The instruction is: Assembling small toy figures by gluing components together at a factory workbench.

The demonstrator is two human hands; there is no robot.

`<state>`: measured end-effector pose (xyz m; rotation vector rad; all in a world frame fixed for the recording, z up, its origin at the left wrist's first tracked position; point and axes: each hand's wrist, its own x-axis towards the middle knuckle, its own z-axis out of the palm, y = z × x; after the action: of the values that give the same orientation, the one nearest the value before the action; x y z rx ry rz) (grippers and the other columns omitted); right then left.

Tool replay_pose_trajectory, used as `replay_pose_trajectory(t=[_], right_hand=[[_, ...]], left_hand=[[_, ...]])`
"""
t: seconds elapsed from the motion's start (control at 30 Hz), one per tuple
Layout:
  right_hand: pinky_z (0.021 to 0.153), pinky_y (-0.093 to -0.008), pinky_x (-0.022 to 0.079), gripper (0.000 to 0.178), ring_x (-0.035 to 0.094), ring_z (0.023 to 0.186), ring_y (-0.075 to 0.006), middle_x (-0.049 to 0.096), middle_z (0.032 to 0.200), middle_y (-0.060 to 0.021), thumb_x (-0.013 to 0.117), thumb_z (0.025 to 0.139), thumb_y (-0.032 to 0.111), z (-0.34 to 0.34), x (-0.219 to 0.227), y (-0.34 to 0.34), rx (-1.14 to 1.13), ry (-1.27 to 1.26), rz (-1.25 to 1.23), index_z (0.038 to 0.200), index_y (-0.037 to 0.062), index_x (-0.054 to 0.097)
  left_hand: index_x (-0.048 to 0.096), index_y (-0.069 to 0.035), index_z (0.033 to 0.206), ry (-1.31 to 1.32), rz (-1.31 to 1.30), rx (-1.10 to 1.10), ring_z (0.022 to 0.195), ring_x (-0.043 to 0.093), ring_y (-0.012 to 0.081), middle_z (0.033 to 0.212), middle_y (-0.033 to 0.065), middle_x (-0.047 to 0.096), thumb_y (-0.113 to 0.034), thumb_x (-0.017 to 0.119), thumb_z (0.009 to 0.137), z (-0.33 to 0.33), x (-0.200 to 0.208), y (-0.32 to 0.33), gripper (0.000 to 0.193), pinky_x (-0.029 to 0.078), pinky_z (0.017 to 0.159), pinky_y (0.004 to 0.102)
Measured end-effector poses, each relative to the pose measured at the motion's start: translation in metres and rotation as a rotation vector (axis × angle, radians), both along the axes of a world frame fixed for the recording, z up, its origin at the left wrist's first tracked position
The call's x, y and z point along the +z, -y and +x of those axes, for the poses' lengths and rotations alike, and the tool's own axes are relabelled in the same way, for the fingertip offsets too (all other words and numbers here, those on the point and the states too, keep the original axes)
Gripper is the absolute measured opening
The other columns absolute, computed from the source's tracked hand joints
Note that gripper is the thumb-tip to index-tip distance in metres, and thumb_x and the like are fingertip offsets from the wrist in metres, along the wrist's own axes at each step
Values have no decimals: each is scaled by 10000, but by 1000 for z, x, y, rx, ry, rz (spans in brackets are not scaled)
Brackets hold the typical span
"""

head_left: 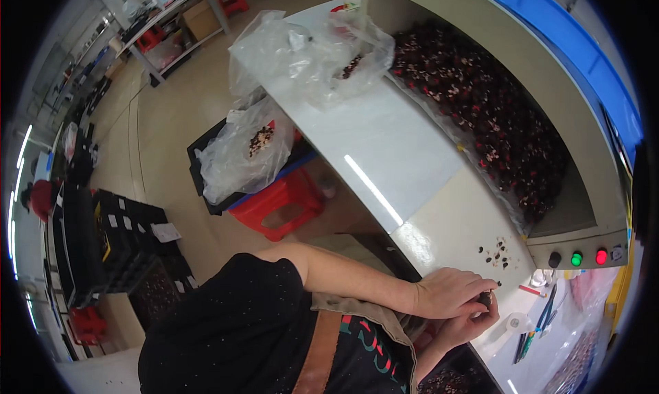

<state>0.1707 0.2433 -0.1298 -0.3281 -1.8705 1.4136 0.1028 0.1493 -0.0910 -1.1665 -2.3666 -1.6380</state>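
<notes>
At the near edge of the white table [439,219], my left hand [449,292] and my right hand [470,327] meet with fingers closed. Between their fingertips is a small dark, roundish piece [486,298]; its kind is too small to make out. Just beyond the fingers lies a loose scatter of small dark and pale bits [499,253]. A roll of white tape [517,322] stands to the right of my hands. Part of my right hand is hidden behind the left.
A large heap of dark small parts [480,106] fills the machine-like housing at the back right. Green [576,259] and red buttons sit on its panel. Pens and tools [546,318] lie right. Plastic bags [309,54] cover the table's far end; a red stool [281,205] stands left.
</notes>
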Motion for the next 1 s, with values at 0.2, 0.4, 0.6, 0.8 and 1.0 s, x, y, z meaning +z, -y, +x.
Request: replay_pose_trajectory(t=[0.2, 0.4, 0.6, 0.8, 1.0], right_hand=[[867, -302, 464, 364, 553, 975, -194, 536, 1100, -119, 602, 873, 64, 11, 6, 6, -75, 23, 88, 1184, -3, 424], [901, -316, 410, 403, 512, 1010, -193, 521, 1119, -96, 637, 823, 105, -5, -12, -8, -37, 22, 121, 1168, 12, 450], [825, -301, 451, 434, 525, 963, -207, 514, 1073, -139, 678, 743, -36, -11, 7, -18, -51, 12, 263, 1100, 27, 439], [779, -308, 474, 482, 538, 930, -219, 515, 1061, -143, 695, 720, -47, -4, 8, -24, 18, 7, 297, 1108, 56, 427], [739, -345, 465, 415, 576, 857, -268, 607, 993, -111, 706, 661, -15, -6, 10, -22, -72, -42, 272, 1017, 52, 503]], left_hand=[[491, -104, 1122, -4, 56, -25, 755, 602, 272, 803, 79, 594, -297, 611, 815, 10, 2, 7, 382, 476, 635, 386], [529, -107, 1100, 144, 11, -100, 788, 591, 306, 837, 127, 590, -257, 583, 814, -11, 7, 6, 327, 462, 669, 417], [487, -30, 1213, 127, 6, -252, 859, 611, 308, 1024, 152, 599, -110, 624, 789, -27, 6, -7, 452, 504, 724, 338], [489, -64, 1206, 117, 4, -265, 781, 604, 276, 926, 106, 602, -196, 662, 788, -22, 2, -13, 471, 480, 652, 348], [483, -63, 1219, 93, 2, -259, 790, 606, 282, 947, 110, 605, -202, 659, 792, -21, 2, -12, 482, 483, 664, 349]])
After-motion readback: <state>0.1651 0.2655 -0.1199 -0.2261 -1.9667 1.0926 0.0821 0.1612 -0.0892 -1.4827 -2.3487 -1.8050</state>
